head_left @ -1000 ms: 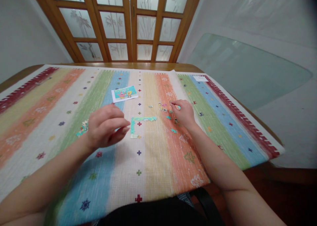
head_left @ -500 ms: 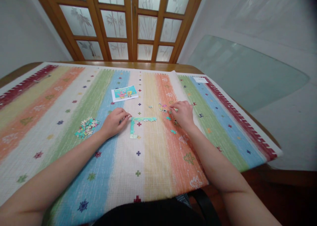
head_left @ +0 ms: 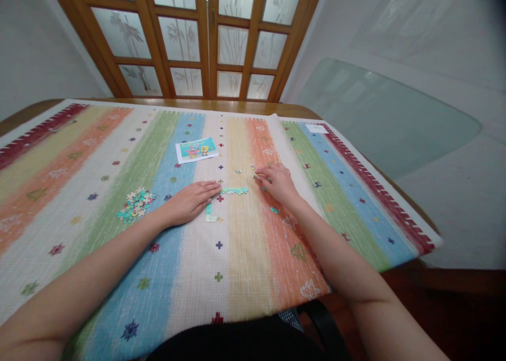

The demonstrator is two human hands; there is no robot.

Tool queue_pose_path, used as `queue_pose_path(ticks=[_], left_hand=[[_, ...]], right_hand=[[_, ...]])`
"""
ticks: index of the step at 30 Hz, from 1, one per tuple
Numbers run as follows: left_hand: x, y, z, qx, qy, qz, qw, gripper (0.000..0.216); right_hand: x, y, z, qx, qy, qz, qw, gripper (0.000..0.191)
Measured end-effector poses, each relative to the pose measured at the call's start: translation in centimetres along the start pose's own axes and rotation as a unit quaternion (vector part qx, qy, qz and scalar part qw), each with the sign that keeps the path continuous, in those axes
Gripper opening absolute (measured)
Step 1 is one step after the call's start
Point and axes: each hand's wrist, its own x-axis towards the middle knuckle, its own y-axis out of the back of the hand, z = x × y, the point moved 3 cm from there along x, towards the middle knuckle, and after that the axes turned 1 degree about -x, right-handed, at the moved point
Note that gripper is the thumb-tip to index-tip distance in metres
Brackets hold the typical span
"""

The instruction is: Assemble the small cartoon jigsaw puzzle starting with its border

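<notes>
My left hand [head_left: 193, 201] lies flat with its fingers stretched out over the corner of an L-shaped strip of joined jigsaw pieces [head_left: 236, 191]. The palm and fingers hide part of that strip. To the right, my right hand [head_left: 278, 183] has thumb and forefinger pinched on a small puzzle piece [head_left: 254, 176], close to a few loose bits. A teal puzzle piece [head_left: 274, 210] rests on the orange stripe below this hand. Another single piece [head_left: 238, 171] sits above the strip's right end.
A heap of puzzle pieces [head_left: 136, 204] is left of my left forearm. Beyond the strip lies a reference picture [head_left: 196, 150] with cartoon figures. A white paper [head_left: 317, 129] is at the far right of the striped tablecloth [head_left: 245, 276]. Wooden glazed doors [head_left: 209, 39] stand behind the table.
My left hand has moved right and flattened from a pinch onto the strip's corner. My right hand has shifted left, over the loose pieces and nearer the strip.
</notes>
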Motion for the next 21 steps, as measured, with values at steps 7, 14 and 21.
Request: queue_pose_path(ticks=[7,14,21], left_hand=[[0.1,-0.5,-0.1,0.022,0.012,-0.005,1.000,0.046],[0.2,-0.4,0.3,0.032,0.022,-0.009,0.999,0.047],[0.1,-0.5,0.3,0.031,0.021,-0.012,0.999,0.045]], right_hand=[[2.7,-0.4,-2.6,-0.026,0.042,-0.104,0.993,0.030],[5.0,2.5,-0.8,-0.022,0.001,-0.077,0.997,0.029],[2.1,5.3,3.5,0.018,0.004,-0.050,0.999,0.023]])
